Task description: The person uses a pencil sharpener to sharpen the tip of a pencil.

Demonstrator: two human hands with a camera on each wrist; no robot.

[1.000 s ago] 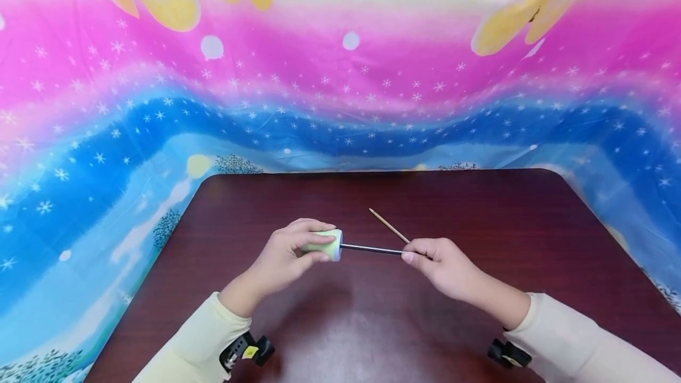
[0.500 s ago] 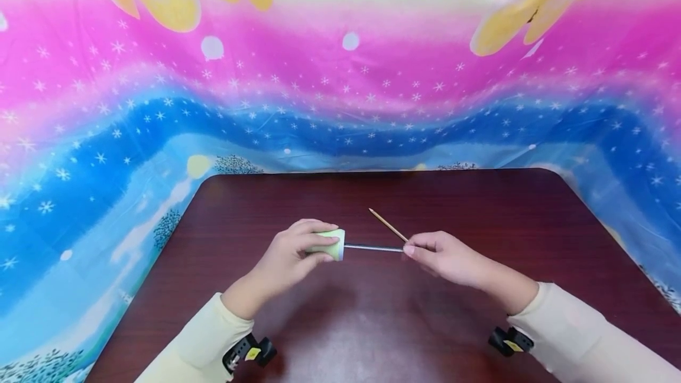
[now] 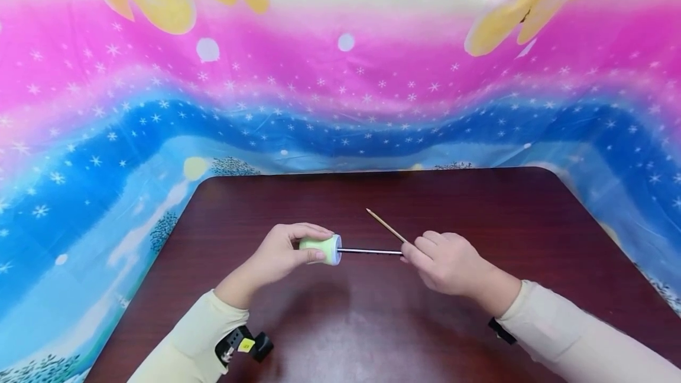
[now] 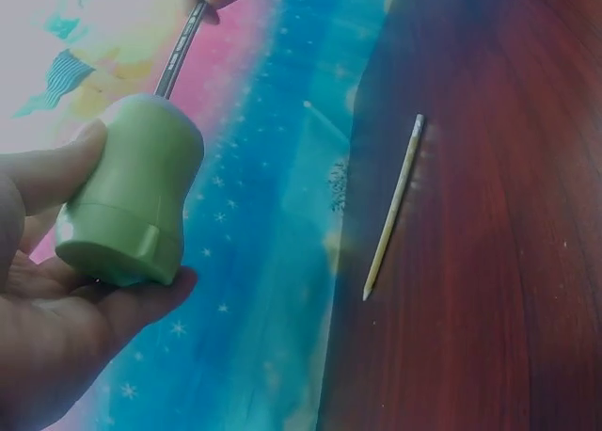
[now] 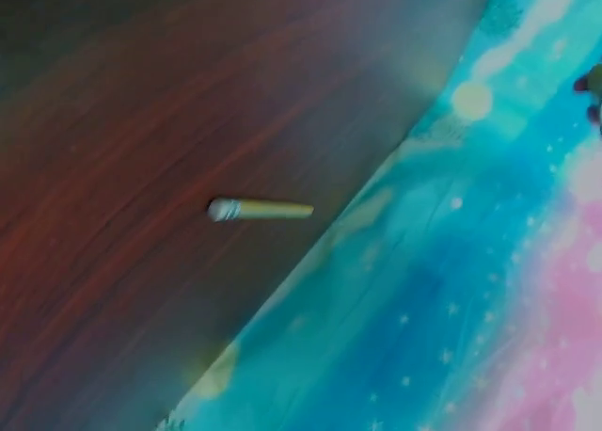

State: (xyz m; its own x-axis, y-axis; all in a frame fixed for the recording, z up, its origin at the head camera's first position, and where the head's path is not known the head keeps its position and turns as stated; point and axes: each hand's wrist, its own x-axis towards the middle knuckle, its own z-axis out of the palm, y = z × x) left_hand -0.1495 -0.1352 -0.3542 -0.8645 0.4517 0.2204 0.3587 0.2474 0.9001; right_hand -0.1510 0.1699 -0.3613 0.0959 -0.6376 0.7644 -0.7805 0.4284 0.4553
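Backdrop (image 3: 319, 84): printed cloth, pink over blue with white snowflakes, standing beyond both grips.
Left grip (image 3: 280, 251): fingers and thumb round the green pencil sharpener (image 4: 141, 182), above the desk, its pale end facing the right grip.
Right grip (image 3: 447, 262): curled on the dark pencil (image 3: 370, 251), which runs straight into the sharpener.
Tip risk: turning the pencil off-line, or pushing hard, could snap the lead.
Slip risk: a loose left hold could let the sharpener spin with the pencil.
Roll risk: the yellow pencil (image 4: 393, 208) lies just beyond the right grip; a low sweep could knock it.
Desk (image 3: 276, 200): dark red-brown wood grain, shiny, shadowed beneath the left grip.
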